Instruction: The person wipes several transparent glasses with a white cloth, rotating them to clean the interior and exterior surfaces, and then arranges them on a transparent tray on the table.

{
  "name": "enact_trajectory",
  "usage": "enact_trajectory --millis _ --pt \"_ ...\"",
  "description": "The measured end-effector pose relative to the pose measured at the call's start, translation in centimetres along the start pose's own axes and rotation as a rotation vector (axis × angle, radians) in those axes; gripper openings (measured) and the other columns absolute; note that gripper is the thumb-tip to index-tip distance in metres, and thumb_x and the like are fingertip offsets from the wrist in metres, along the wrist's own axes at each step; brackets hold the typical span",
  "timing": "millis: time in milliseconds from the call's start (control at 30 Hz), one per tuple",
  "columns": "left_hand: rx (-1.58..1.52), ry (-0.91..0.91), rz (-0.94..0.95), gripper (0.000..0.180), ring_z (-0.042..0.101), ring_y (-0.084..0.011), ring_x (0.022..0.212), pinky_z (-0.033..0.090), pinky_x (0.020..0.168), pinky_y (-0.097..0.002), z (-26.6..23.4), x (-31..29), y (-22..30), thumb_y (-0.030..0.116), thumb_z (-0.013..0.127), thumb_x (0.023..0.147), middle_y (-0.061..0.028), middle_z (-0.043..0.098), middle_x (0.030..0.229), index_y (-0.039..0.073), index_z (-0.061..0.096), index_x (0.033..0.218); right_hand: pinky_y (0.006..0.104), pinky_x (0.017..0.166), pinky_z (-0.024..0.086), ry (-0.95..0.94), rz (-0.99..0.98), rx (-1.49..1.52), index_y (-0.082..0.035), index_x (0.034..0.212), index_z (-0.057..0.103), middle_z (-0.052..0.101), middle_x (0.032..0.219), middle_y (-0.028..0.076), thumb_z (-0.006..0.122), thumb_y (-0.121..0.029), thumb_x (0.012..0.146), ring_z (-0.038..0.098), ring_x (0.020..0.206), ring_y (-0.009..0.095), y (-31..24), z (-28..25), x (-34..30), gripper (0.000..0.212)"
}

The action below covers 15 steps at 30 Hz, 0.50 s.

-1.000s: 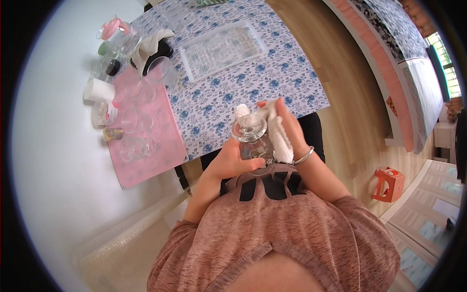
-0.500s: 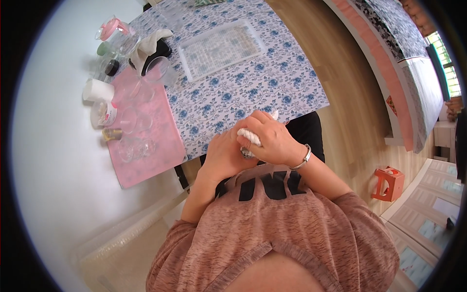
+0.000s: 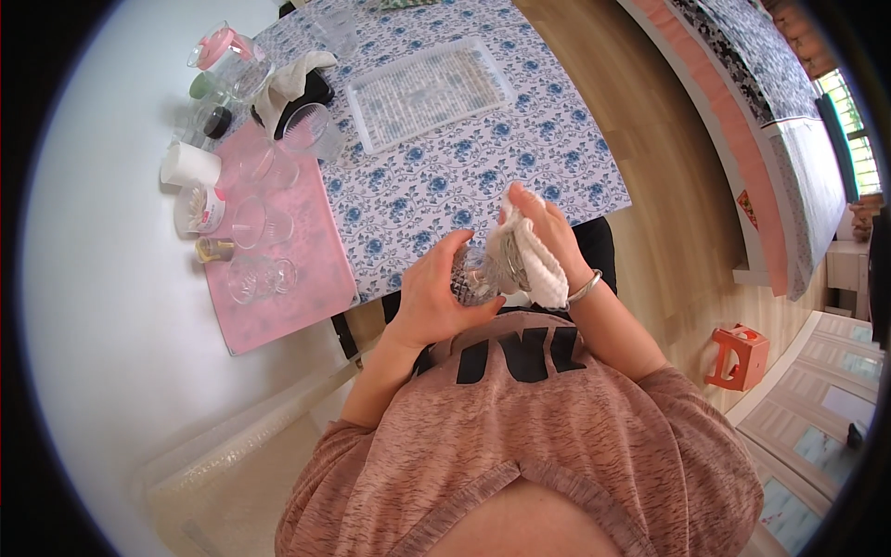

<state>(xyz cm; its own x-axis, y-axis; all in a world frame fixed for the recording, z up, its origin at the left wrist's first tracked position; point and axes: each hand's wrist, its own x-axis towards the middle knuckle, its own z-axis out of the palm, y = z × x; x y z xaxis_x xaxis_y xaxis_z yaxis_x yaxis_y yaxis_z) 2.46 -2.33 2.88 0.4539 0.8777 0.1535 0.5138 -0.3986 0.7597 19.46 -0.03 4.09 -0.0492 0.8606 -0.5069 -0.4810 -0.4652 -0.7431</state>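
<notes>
My left hand curves its fingers and thumb round the body of a clear patterned drinking glass. The glass is tilted sideways, its other end toward my right hand. A white cloth is in my right hand, held against that end of the glass with the fingers stretched upward behind it. Part of the cloth hangs down by the bracelet on my right wrist. Both hands are in front of my body, at the near edge of the flowered table.
A pink mat at the left bears several clear glasses. Behind them stand a pink-lidded glass pitcher, a white paper roll and a beige cloth. A translucent tray lies farther back. An orange stool stands on the floor.
My hands were clasped together with the cloth bunched in my right hand. They have now come apart, the glass shows plainly, and the cloth hangs more loosely beside it.
</notes>
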Motion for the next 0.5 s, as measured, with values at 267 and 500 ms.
enact_trajectory --millis 267,500 --pt "0.011 0.124 -0.013 0.080 0.056 -0.0300 0.088 0.046 0.074 -0.0350 1.2 0.3 0.8 0.031 0.076 0.056 -0.0167 0.053 0.102 0.001 0.037 0.119 0.0232 0.047 0.035 0.062 -0.204 -0.161 -0.008 0.072 0.049 0.045 0.060 -0.002 0.042 -0.043 0.087 0.042 0.053 0.005 0.4 -0.4 -0.1 0.038" --pt "-0.468 0.246 -0.292 0.076 0.055 -0.0197 0.088 0.045 0.074 -0.0295 2.8 0.0 -0.5 0.028 0.074 0.064 -0.0148 0.053 0.100 0.002 0.032 0.121 0.0207 0.054 0.042 0.114 -0.196 0.136 -0.006 0.089 0.050 0.051 0.071 0.000 0.033 -0.042 0.091 0.049 0.061 0.006 0.7 0.1 -0.7 0.040"
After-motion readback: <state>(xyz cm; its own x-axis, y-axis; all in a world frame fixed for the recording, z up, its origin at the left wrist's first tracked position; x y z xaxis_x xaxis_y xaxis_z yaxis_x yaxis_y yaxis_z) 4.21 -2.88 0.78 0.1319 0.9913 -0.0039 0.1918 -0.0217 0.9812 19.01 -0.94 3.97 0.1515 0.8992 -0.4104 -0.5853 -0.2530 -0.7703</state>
